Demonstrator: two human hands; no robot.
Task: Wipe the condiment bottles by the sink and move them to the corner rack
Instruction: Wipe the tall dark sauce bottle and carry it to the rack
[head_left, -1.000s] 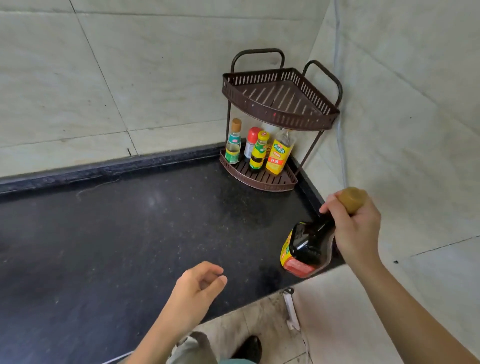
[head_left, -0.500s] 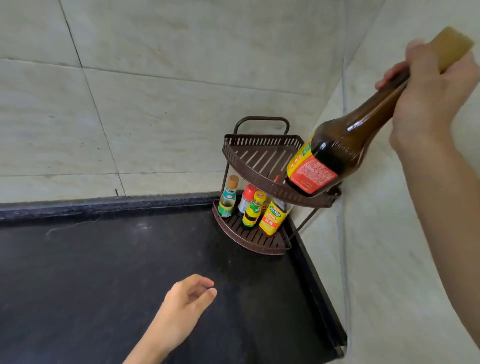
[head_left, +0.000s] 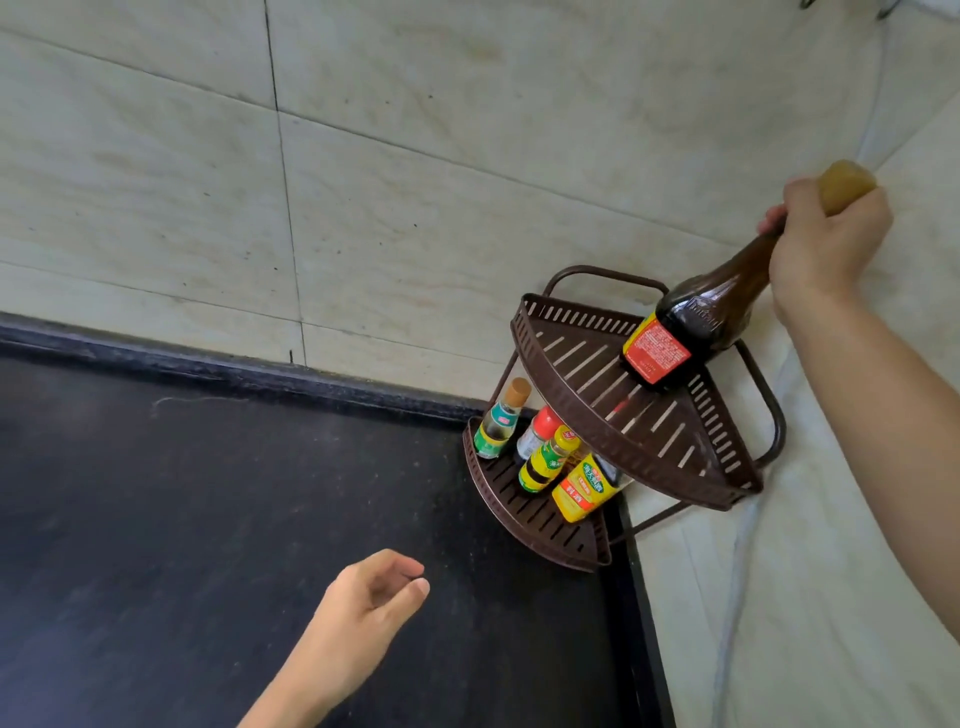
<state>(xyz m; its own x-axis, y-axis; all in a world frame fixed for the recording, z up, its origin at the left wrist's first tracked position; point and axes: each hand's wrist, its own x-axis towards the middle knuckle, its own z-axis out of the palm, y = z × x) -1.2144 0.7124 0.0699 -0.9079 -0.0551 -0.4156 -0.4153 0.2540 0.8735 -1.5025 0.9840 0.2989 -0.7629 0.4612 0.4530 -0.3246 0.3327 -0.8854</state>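
Observation:
A brown two-tier corner rack (head_left: 587, 415) stands in the wall corner on the black counter. My right hand (head_left: 826, 249) grips the neck of a dark brown sauce bottle (head_left: 696, 322) with a tan cap and red-yellow label. The bottle is tilted, its base down on or just above the rack's upper shelf. On the lower shelf stand several small bottles: a green-labelled one with a tan cap (head_left: 501, 426), a red-capped one (head_left: 540, 431), a green-yellow one (head_left: 548, 460) and a yellow one (head_left: 584, 486). My left hand (head_left: 369, 603) hovers over the counter, fingers loosely curled, holding nothing.
The black counter (head_left: 208, 519) runs left and forward from the rack, with a raised black backsplash edge (head_left: 208, 364). Pale tiled walls (head_left: 415, 182) meet behind the rack. The counter's right edge (head_left: 644, 623) drops off beside the right wall.
My right hand has brought the brown bottle from beside the counter's right edge up and over, then down onto the rack's upper shelf. My left hand has stayed over the counter.

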